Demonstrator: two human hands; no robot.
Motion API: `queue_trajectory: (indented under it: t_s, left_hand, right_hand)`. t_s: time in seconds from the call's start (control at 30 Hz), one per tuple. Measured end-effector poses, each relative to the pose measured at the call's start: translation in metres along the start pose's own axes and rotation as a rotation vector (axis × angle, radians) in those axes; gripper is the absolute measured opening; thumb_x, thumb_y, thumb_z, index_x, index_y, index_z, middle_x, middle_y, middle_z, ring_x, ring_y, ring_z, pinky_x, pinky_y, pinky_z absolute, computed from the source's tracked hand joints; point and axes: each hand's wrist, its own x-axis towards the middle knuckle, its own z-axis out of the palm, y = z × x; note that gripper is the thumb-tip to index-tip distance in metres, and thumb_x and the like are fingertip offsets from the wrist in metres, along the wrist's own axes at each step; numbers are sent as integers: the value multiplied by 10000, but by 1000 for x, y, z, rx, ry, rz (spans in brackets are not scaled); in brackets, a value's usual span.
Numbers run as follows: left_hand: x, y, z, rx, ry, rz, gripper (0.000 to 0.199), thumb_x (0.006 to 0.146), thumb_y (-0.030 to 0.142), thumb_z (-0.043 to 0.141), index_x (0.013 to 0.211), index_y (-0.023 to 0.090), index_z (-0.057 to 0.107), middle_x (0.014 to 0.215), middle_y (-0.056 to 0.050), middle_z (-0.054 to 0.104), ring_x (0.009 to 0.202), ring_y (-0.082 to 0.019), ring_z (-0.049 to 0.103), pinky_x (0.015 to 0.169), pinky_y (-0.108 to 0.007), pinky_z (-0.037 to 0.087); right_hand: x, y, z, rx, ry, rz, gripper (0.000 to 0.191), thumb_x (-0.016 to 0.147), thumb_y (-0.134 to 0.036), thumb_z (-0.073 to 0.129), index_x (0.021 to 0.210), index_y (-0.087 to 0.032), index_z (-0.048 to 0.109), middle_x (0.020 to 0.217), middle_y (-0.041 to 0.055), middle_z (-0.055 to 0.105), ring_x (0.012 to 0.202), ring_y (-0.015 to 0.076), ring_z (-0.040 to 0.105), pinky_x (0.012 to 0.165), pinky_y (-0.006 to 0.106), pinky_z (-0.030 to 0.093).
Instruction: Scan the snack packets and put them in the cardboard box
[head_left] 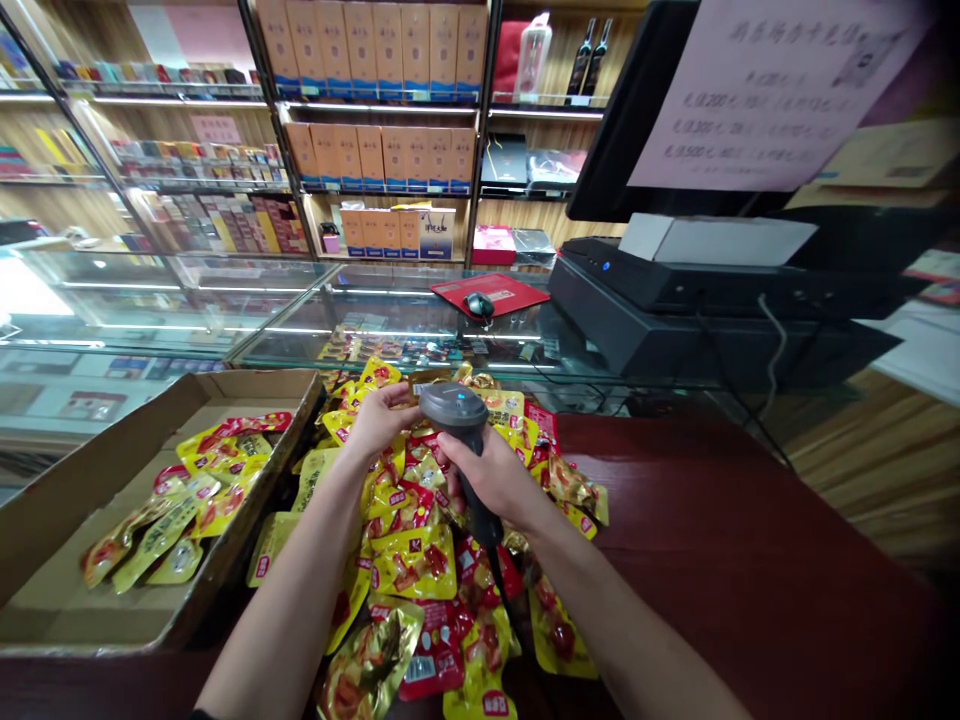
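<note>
My right hand (491, 475) is wrapped round the handle of a dark grey barcode scanner (454, 405), whose head has a small blue light. Just left of the scanner head, my left hand (382, 422) pinches a small packet with a gold-brown edge (429, 380), partly hidden behind the scanner. Beneath both hands lies a wide pile of yellow, red and gold snack packets (414, 562). A cable runs down from the scanner handle over the pile. On the left, a shallow cardboard box (97, 612) holds several similar packets (225, 455).
Behind the pile is a glass display counter (300, 315) with a mouse (478, 304) on a red mat (517, 292). A monitor (622, 120) and black till equipment (675, 320) stand at the right. Stocked shelves line the back wall. Dark red wood (712, 540) extends right of the pile.
</note>
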Motion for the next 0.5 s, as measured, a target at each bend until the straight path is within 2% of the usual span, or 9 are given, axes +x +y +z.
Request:
queue_trajectory:
  t_s: [0.27,0.5]
  left_hand:
    - [0,-3,-1,1,-55,46,407,614,321,753,975,139,705,955,-83,725,861,-227,662,725,-294,507]
    - [-1,2,1,-34,-114,46,420,623,289,717,1015,138,704,925,-81,731,838,-228,671,792,-339,505]
  right_hand:
    - [0,1,-1,-1,-10,-17,273,818,-479,548,756,-222,480,460,-45,532,331,114,471,351,243,388]
    - [-1,-1,-1,5,-11,-11,279,815,-474,558,714,-223,490,456,-31,537,331,110,456,349,246,379]
